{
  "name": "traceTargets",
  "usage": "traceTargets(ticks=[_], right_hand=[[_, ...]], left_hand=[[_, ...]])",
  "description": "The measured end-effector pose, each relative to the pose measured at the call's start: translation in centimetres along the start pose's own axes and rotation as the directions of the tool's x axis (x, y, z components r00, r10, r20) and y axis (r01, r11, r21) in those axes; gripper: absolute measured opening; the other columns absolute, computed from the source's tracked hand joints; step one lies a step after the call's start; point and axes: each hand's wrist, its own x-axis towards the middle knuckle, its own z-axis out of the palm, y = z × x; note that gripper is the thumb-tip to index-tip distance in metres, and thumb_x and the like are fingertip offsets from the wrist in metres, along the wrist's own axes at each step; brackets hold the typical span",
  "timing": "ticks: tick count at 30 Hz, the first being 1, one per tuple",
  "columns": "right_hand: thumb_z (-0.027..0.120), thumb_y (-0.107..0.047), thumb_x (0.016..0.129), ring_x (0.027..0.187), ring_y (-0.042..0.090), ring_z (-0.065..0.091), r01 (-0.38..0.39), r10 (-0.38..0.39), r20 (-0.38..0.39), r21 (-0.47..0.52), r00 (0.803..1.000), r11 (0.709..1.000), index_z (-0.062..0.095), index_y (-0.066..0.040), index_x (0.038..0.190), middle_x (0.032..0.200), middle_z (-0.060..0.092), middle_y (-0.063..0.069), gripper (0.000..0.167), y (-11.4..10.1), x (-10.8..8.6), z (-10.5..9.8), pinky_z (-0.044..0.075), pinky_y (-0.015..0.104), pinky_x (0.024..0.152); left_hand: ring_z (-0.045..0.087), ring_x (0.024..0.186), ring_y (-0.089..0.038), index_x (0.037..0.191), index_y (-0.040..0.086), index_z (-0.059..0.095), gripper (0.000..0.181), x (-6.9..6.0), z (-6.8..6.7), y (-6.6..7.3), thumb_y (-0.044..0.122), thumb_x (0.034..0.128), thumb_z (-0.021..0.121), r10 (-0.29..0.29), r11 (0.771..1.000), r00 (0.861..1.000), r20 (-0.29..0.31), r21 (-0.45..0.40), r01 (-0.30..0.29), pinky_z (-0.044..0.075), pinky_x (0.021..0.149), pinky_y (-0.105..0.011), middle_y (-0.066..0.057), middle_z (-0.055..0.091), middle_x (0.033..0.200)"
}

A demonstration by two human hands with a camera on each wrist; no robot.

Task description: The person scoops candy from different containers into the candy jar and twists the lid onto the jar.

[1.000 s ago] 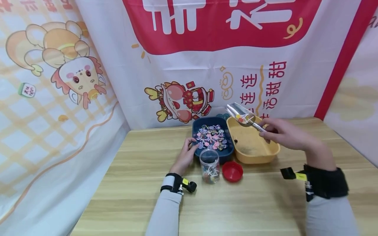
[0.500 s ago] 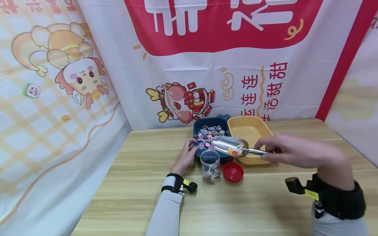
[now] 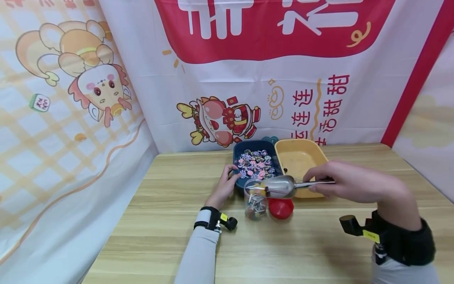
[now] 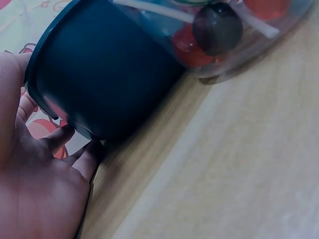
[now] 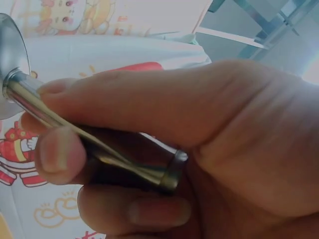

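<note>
Only head view shows scoop (image 3: 281,187) over jar (image 3: 256,209); right grip (image 3: 349,183) clamps scoop handle (image 5: 36,103), left grip (image 3: 221,189) blue bin (image 4: 104,74) edge.

In the head view, your shiny metal scoop (image 3: 281,186) hides part of the rim of the clear cylindrical plastic jar (image 3: 257,208), and the lollipops (image 3: 261,191) at its mouth blur together. Your right hand (image 3: 345,181) covers part of the yellow rounded plastic tub (image 3: 298,157); the dark speck (image 3: 285,170) there is too small to identify. Your left wrist view crops the jar, the navy rounded plastic tub (image 4: 104,74) and your left hand (image 4: 42,174). Your right wrist view cuts off the scoop's bowl.
</note>
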Motion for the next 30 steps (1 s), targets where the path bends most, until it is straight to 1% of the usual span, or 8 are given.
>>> traceTargets(ticks=[5, 11, 15, 19, 22, 25, 27, 30], right_hand=[[0.063, -0.032, 0.102, 0.086, 0.016, 0.059, 0.009, -0.010, -0.054, -0.028, 0.998, 1.000, 0.070, -0.017, 0.122, 0.098, 0.065, -0.007, 0.027, -0.2, -0.1, 0.1, 0.053, 0.029, 0.073], [0.063, -0.027, 0.102, 0.086, 0.017, 0.058, -0.029, 0.024, -0.160, -0.024, 0.987, 0.999, 0.069, -0.013, 0.121, 0.098, 0.065, -0.004, 0.025, 0.4, -1.4, -0.4, 0.053, 0.029, 0.072], [0.068, -0.021, 0.099, 0.082, 0.014, 0.056, -0.091, 0.045, -0.313, -0.136, 0.949, 0.986, 0.072, -0.014, 0.117, 0.094, 0.065, -0.006, 0.020, 2.0, -3.1, -1.1, 0.051, 0.027, 0.066], [0.073, -0.022, 0.095, 0.076, 0.012, 0.055, -0.178, 0.042, -0.411, -0.298, 0.911, 0.938, 0.076, -0.015, 0.112, 0.090, 0.067, -0.008, 0.019, 4.1, -3.2, -1.8, 0.048, 0.029, 0.063], [0.073, -0.023, 0.095, 0.080, 0.016, 0.057, -0.227, 0.112, -0.372, -0.279, 0.921, 0.933, 0.077, -0.010, 0.111, 0.094, 0.070, -0.003, 0.020, 5.5, -1.9, -1.9, 0.051, 0.035, 0.068], [0.070, -0.021, 0.097, 0.081, 0.018, 0.057, -0.248, 0.181, -0.284, -0.220, 0.942, 0.943, 0.077, -0.007, 0.108, 0.093, 0.070, -0.001, 0.019, 6.5, -0.4, -1.7, 0.052, 0.038, 0.072], [0.069, -0.017, 0.097, 0.080, 0.019, 0.056, -0.238, 0.194, -0.224, -0.189, 0.955, 0.953, 0.078, -0.004, 0.104, 0.090, 0.069, 0.000, 0.017, 6.8, 0.6, -1.4, 0.052, 0.039, 0.072], [0.069, -0.014, 0.097, 0.078, 0.018, 0.056, -0.236, 0.195, -0.198, -0.208, 0.961, 0.949, 0.078, -0.004, 0.099, 0.087, 0.069, -0.002, 0.014, 6.8, 1.7, -0.8, 0.050, 0.038, 0.071]], left_hand=[[0.014, 0.154, -0.039, 0.131, 0.010, 0.042, 0.029, 0.2, 0.0, -0.1, 0.019, 0.1059, 0.052, 0.026, 1.000, 1.000, 0.014, -0.017, -0.026, 0.020, 0.120, -0.060, -0.010, 0.023, 0.167], [0.013, 0.154, -0.040, 0.132, 0.007, 0.041, 0.029, 0.1, 0.2, 0.0, 0.018, 0.1063, 0.051, 0.031, 0.999, 0.999, 0.012, -0.020, -0.031, 0.020, 0.121, -0.059, -0.012, 0.022, 0.167], [0.011, 0.154, -0.043, 0.132, 0.009, 0.043, 0.028, 0.1, 0.2, -0.1, 0.019, 0.1061, 0.051, 0.026, 1.000, 1.000, 0.011, -0.016, -0.026, 0.017, 0.121, -0.060, -0.011, 0.021, 0.168], [0.011, 0.154, -0.044, 0.134, 0.009, 0.042, 0.032, 0.1, 0.0, -0.2, 0.020, 0.1057, 0.052, 0.027, 1.000, 1.000, 0.001, -0.006, -0.027, 0.017, 0.122, -0.059, -0.011, 0.021, 0.167], [0.011, 0.154, -0.044, 0.135, 0.008, 0.042, 0.034, 0.2, -0.1, -0.2, 0.021, 0.1051, 0.053, 0.022, 1.000, 1.000, -0.006, 0.002, -0.022, 0.017, 0.122, -0.059, -0.012, 0.021, 0.167], [0.011, 0.154, -0.043, 0.133, 0.010, 0.044, 0.032, 0.3, -0.2, -0.3, 0.021, 0.1047, 0.054, 0.009, 1.000, 1.000, -0.007, 0.002, -0.009, 0.016, 0.122, -0.059, -0.012, 0.022, 0.167], [0.011, 0.154, -0.042, 0.132, 0.011, 0.045, 0.031, 0.3, -0.3, -0.3, 0.021, 0.1043, 0.055, 0.007, 1.000, 1.000, -0.008, 0.000, -0.007, 0.016, 0.122, -0.059, -0.012, 0.023, 0.167], [0.011, 0.155, -0.041, 0.131, 0.012, 0.046, 0.030, 0.5, -0.2, -0.4, 0.021, 0.1041, 0.056, 0.017, 1.000, 1.000, -0.009, 0.002, -0.017, 0.015, 0.122, -0.058, -0.012, 0.025, 0.166]])
